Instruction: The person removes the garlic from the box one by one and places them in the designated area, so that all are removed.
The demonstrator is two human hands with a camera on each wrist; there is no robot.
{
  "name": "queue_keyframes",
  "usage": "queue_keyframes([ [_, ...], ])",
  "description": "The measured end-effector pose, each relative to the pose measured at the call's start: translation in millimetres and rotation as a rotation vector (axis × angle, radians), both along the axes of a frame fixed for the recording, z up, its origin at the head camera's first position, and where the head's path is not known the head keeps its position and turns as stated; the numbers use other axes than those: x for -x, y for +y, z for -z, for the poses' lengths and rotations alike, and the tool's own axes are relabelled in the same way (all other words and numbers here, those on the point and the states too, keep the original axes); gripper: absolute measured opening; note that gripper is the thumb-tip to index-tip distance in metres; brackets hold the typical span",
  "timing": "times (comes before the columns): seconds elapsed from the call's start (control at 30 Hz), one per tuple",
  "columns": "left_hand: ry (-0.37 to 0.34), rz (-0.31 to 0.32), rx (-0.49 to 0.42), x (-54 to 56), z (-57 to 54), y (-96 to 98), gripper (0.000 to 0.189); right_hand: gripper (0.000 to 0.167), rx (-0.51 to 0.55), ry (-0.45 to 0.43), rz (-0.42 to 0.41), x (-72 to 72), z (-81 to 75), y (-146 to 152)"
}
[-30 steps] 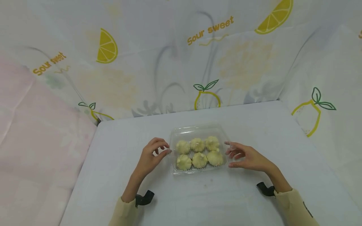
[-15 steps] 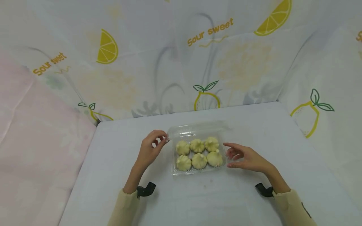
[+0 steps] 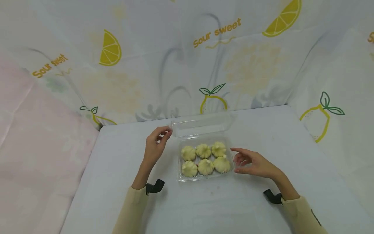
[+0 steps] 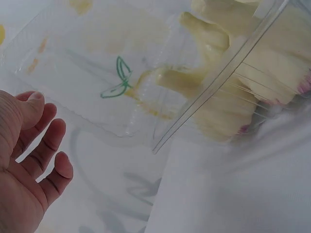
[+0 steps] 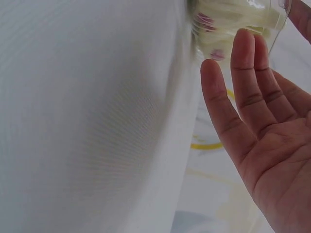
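Observation:
A clear plastic clamshell box stands on the table, its tray (image 3: 193, 179) holding several pale garlic bulbs (image 3: 205, 166) in two rows. The raised lid (image 3: 201, 126) leans back from the tray's far edge. My left hand (image 3: 156, 144) pinches the lid's left corner between thumb and index finger. Seen from the left wrist, the other fingers of that hand (image 4: 29, 165) curve loosely beside the lid (image 4: 97, 53). At the tray's right side, my right hand (image 3: 254, 163) has its fingers spread and relaxed, fingertips right at the rim.
A white-covered table (image 3: 117, 169) lies under everything. Behind it hangs a white curtain (image 3: 163, 42) with lemon prints, and a pinkish cloth (image 3: 43, 156) covers the left side. Each wrist carries a black mount, such as the left one (image 3: 156, 186).
The lid has swung up and away from over the garlic toward the back. My left hand has moved forward with its corner, while the right hand has stayed nearly in place.

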State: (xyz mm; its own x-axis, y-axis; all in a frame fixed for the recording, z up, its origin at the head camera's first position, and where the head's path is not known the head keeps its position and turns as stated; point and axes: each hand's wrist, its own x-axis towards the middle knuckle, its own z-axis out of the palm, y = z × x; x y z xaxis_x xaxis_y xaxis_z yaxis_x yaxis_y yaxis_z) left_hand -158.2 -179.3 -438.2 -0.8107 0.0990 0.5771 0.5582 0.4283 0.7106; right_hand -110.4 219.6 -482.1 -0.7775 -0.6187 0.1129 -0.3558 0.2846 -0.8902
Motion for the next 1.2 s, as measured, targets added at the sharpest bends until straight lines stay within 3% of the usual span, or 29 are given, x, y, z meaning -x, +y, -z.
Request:
queue_keyframes([
  [0.17,0.013,-0.009,-0.02,-2.6,-12.8,8.0,0.015,0.074,0.002,0.003,-0.009,-0.3,-1.5,-1],
  [0.3,-0.017,-0.012,-0.032,-7.2,-24.2,14.3,0.014,0.074,-0.003,-0.002,-0.007,-0.2,-2.3,-1],
  [0.57,-0.034,-0.025,-0.048,0.3,-15.0,15.9,0.015,0.074,-0.015,-0.014,-0.013,0.2,-2.3,0],
  [0.77,-0.101,-0.019,-0.094,5.2,-4.1,16.8,0.017,0.074,-0.022,-0.022,-0.006,-0.1,-3.0,0],
  [0.9,-0.144,-0.035,-0.114,15.6,18.2,12.3,0.019,0.074,-0.019,-0.019,-0.001,0.1,-1.8,0],
  [1.0,-0.146,-0.042,-0.112,17.2,23.3,11.6,0.02,0.074,-0.021,-0.019,-0.004,0.3,-1.5,0],
  [1.13,-0.172,-0.034,-0.106,7.0,7.5,16.7,0.023,0.074,-0.027,-0.024,-0.011,0.4,-2.0,0],
  [1.2,-0.198,-0.035,-0.105,5.7,6.1,17.2,0.025,0.074,-0.03,-0.027,-0.009,0.3,-2.3,0],
])
